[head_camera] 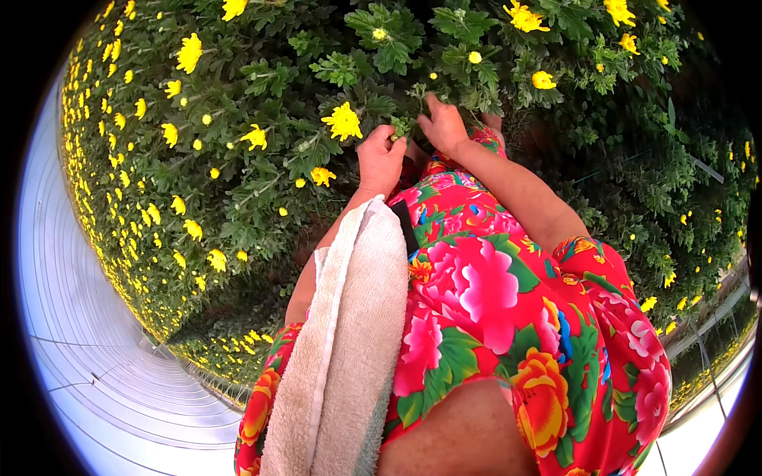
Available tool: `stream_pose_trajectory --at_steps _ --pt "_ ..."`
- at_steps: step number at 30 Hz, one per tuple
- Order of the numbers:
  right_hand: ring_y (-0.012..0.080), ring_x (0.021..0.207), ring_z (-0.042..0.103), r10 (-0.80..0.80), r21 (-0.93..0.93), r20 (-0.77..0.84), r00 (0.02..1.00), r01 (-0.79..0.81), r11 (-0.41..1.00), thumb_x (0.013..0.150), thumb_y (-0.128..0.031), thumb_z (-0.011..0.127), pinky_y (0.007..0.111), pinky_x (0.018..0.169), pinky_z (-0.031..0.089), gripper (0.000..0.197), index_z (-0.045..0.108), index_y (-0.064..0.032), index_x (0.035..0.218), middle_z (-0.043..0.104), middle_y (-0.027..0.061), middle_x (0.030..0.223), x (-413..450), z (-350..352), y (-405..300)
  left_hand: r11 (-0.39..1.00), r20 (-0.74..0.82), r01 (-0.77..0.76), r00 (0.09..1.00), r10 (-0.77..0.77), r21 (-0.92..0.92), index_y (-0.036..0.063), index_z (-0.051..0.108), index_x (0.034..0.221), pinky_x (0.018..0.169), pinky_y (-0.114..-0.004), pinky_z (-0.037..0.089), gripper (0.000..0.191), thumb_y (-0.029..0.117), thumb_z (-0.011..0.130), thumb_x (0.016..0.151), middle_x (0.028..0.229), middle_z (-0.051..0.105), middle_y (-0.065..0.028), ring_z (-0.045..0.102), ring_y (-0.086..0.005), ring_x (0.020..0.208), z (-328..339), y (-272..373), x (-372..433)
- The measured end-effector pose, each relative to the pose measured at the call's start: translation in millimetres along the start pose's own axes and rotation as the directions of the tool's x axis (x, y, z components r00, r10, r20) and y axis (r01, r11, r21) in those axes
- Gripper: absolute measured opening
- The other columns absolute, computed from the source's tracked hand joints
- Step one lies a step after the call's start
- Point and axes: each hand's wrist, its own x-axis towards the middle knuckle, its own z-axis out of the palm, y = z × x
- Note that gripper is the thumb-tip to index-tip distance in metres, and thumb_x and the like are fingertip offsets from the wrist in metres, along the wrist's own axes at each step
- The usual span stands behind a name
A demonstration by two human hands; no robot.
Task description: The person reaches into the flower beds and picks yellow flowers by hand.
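Both of my hands are among leafy chrysanthemum plants at the upper middle. The fingers of my left hand point(381, 156) close around a small green chrysanthemum shoot tip point(402, 126). Just right of it, my right hand point(444, 126) has thumb and forefinger near another green shoot point(419, 92); whether they grip the stem is hard to see. A yellow chrysanthemum bloom point(343, 121) stands left of my left hand, with a smaller orange-yellow bloom point(323, 176) below it. A round yellow bud point(474, 57) is above my right hand.
Dense flowering rows spread left point(178, 149), with another row of plants point(643, 196) at the right. A beige towel point(363, 333) hangs over my red floral clothing point(476, 279). The greenhouse's ribbed film cover point(119, 387) curves along the lower left. Wires and a rail show at lower right.
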Motion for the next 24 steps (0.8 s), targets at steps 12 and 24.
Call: stream_pose_trajectory --at_steps 12,24 --pt "0.0356 0.1 0.065 -0.08 -0.116 0.137 0.987 0.096 0.989 0.076 -0.014 0.064 0.041 0.086 0.052 0.036 0.065 -0.0111 0.112 0.068 0.0164 0.103 47.2 -4.5 26.7 0.976 0.044 -0.114 0.993 0.108 0.186 -0.0019 0.051 0.08 0.056 -0.041 0.045 0.017 0.01 0.064 0.078 0.074 0.056 -0.0197 0.057 -0.0356 0.061 -6.8 20.8 4.0" --pt "0.0345 0.106 0.061 0.194 0.163 0.399 0.896 -0.278 0.947 0.076 -0.017 0.07 0.039 0.09 0.05 0.046 0.062 -0.0056 0.12 0.063 0.0168 0.117 63.5 10.2 31.0 0.973 0.033 -0.138 0.99 0.134 0.186 0.0043 0.06 0.091 0.07 -0.042 0.05 0.014 0.01 0.064 0.079 0.09 0.063 -0.017 0.062 -0.039 0.082 -14.2 12.4 -2.3"
